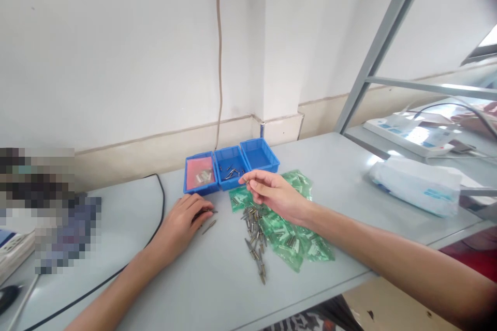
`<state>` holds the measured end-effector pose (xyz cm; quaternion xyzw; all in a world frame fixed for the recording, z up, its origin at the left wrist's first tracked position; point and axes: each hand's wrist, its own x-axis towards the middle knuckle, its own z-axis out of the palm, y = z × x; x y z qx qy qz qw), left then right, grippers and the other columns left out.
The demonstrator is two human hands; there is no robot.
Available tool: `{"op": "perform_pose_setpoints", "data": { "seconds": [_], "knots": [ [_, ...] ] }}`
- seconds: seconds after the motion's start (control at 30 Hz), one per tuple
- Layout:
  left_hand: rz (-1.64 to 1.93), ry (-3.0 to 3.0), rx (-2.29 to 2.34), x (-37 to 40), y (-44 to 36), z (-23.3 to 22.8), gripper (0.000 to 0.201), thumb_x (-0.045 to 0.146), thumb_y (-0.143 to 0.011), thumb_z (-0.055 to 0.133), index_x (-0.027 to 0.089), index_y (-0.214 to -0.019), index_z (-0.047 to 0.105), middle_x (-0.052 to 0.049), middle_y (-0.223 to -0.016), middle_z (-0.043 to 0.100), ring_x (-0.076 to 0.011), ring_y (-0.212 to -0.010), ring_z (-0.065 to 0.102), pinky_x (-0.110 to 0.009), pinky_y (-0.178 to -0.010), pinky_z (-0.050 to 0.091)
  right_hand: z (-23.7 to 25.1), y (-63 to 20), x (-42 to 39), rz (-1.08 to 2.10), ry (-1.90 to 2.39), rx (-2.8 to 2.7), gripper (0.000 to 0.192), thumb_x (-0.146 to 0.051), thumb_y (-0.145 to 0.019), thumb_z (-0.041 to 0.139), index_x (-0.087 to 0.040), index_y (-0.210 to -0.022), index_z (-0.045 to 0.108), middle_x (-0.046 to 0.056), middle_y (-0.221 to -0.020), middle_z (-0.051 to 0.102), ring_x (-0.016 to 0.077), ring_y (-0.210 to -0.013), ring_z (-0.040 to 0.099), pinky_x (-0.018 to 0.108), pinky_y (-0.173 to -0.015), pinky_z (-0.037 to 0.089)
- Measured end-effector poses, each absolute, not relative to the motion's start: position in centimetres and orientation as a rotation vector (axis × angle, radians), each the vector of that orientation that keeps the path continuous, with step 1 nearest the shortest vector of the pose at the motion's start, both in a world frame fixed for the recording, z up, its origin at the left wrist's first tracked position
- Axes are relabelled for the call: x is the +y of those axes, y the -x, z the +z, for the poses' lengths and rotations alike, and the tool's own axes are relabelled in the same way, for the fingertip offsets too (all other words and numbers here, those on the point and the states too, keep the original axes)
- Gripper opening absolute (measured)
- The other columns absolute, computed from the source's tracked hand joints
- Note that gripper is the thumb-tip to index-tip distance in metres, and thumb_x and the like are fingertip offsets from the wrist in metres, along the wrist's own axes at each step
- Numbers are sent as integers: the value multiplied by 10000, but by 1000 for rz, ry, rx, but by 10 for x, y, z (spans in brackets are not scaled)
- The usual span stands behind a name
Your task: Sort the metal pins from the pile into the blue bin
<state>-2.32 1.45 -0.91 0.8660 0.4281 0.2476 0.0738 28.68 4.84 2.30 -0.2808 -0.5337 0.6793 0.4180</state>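
Grey counter [341, 181] carries all items. Green packets [295, 240] lie spread beneath and behind the right hand [277, 194]. Three blue bins [231, 165] stand in a row just beyond both hands. Left hand [182, 225] rests flat on the counter, fingers together over a small metal piece. Loose metal pins [254, 232] lie heaped below the right hand. Right grip pinches one thin pin [245, 180] between thumb and forefinger, just before the middle bin.
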Motion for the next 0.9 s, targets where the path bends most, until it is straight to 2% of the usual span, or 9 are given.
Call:
{"op": "perform_pose_setpoints", "data": {
  "seconds": [0.1, 0.2, 0.3, 0.43, 0.53, 0.63, 0.77, 0.9],
  "knots": [
    [756, -2636, 1271, 14, 23, -9, 207, 351, -1130, 534, 249, -1132, 714, -55, -1082, 710, -233, -1000, 638, -374, -905, 470, 23, -287, 48, 1572, 782, -1474, 305, -477, -990, 746, -214, -1142, 770, 3, -875, 603, 135, -701, 471, 290, -654, 358],
    [755, -2654, 1286, 14, 23, -8, 203, 337, -1130, 538, 246, -1109, 718, -51, -1080, 711, -228, -1000, 639, -371, -910, 459, 24, -287, 45, 1480, 827, -1568, 279, -476, -1000, 727, -217, -1100, 754, 30, -992, 693, 137, -713, 484, 285, -653, 368],
    [765, -2660, 1299, 14, 22, -8, 187, 323, -1126, 550, 241, -1098, 717, -46, -1080, 716, -224, -1003, 647, -365, -911, 455, 24, -286, 43, 1455, 838, -1586, 260, -470, -1005, 716, -221, -1079, 737, 42, -1072, 718, 137, -714, 488, 286, -657, 380],
    [905, -2691, 1289, 14, 21, -7, 138, 294, -1111, 590, 233, -1093, 712, -37, -1091, 742, -217, -1032, 672, -360, -932, 459, 24, -286, 43, 1430, 859, -1590, 261, -480, -1004, 709, -231, -1074, 744, 39, -1052, 711, 144, -709, 489, 290, -646, 376],
    [1138, -2714, 1332, 12, 21, -3, 86, 253, -1094, 627, 226, -1106, 707, -24, -1046, 769, -203, -984, 687, -357, -927, 467, 23, -286, 45, 1432, 854, -1576, 274, -494, -994, 719, -234, -1075, 745, 42, -1062, 712, 143, -706, 492, 292, -647, 384],
    [1287, -2738, 1339, 9, 21, 0, 106, 205, -1070, 665, 236, -1150, 726, -19, -1022, 776, -191, -945, 685, -350, -900, 482, 23, -286, 45, 1430, 856, -1566, 276, -496, -997, 720, -232, -1076, 746, 26, -985, 689, 138, -705, 488, 286, -649, 386],
    [1270, -2729, 1321, 9, 21, 0, 172, 204, -1074, 653, 254, -1194, 765, -27, -1003, 750, -187, -926, 670, -338, -862, 508, 24, -286, 44, 1422, 884, -1567, 296, -511, -997, 717, -228, -1079, 749, 2, -844, 621, 141, -696, 480, 280, -630, 374],
    [1203, -2697, 1348, 12, 23, -4, 191, 251, -1081, 644, 268, -1205, 788, -38, -1039, 738, -195, -954, 672, -349, -889, 529, 25, -286, 43, 1417, 889, -1570, 296, -509, -995, 712, -226, -1072, 753, 8, -861, 627, 145, -699, 483, 279, -627, 378]
  ]
}}
